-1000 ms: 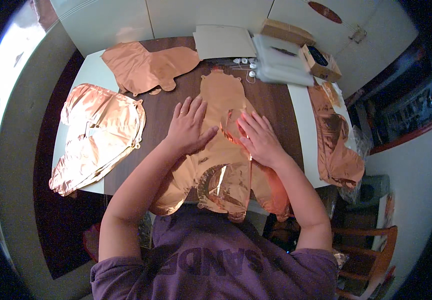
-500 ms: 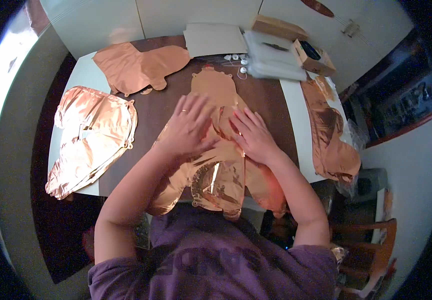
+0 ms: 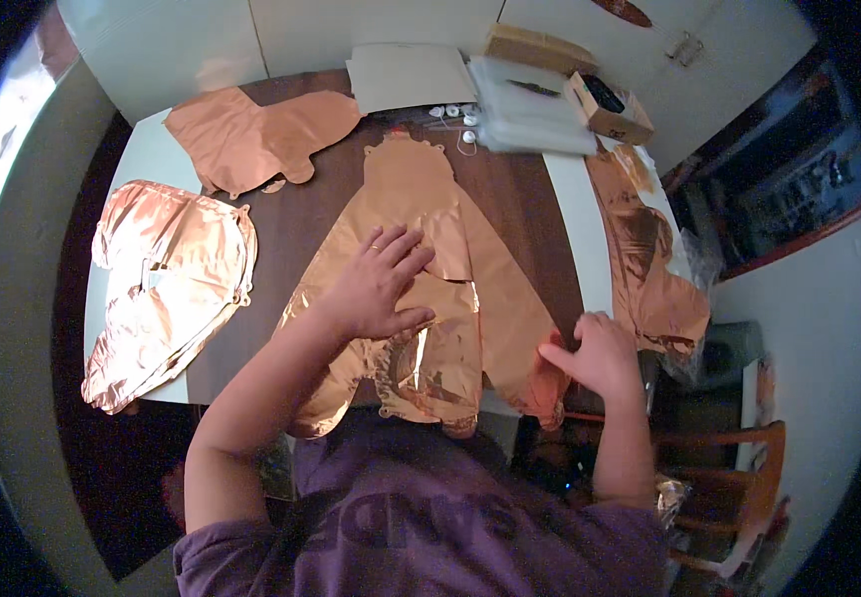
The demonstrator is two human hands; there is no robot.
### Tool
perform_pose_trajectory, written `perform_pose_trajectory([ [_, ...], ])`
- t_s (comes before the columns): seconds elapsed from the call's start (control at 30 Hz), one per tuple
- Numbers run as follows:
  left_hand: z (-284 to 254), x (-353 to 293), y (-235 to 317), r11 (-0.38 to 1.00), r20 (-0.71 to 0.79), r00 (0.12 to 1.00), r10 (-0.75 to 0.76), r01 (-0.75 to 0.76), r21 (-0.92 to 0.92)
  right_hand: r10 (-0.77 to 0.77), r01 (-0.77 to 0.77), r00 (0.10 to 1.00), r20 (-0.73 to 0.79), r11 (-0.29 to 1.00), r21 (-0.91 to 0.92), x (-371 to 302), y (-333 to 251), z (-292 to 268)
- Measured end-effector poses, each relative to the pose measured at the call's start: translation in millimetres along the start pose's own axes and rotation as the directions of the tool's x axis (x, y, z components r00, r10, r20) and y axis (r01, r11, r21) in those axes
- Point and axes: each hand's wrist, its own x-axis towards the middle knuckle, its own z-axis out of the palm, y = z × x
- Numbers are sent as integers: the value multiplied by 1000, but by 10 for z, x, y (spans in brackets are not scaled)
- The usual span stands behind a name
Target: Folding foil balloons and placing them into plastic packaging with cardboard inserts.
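We press our left hand [image 3: 383, 284] flat and spread on the shiny balloon [image 3: 430, 269] while our right hand [image 3: 602, 350] pinches its edge, ready to fold it over.

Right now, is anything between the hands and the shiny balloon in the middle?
No. The left hand lies flat right on the middle foil balloon, nothing under the palm. The right hand touches the balloon's right-hand flap at the table's edge, fingertips on the foil. The other balloons lie off to the sides.

Left hand [image 3: 376, 289] lies flat with fingers spread; right hand [image 3: 600, 353] is curled, pinching.
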Motion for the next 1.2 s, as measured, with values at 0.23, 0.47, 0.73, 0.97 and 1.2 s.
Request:
perform_pose_trajectory([
  [0.23, -100, 39, 45, 1000, 25, 1000, 9, -8, -30, -117, 66, 992, 42, 784, 617, -60, 79, 222],
  [0.47, -83, 7, 42, 1000, 24, 1000, 0, 0, -26, 94, -32, 939, -331, 982, 188, -95, -142, 350],
  [0.73, -114, 21, 80, 1000, -1, 1000, -2, 2, -20, 80, 14, 989, -127, 793, 610, 137, -43, 299],
  [0.97, -38, 20, 0, 999, -37, 999, 29, -28, 19, -727, 180, 685, -39, 117, 977, -49, -995, -55],
  [1.2, -74, 41, 61, 1000, -25, 1000, -2, 2, 0, -177, 469, 790, -587, 792, 392, 762, -433, 582],
])
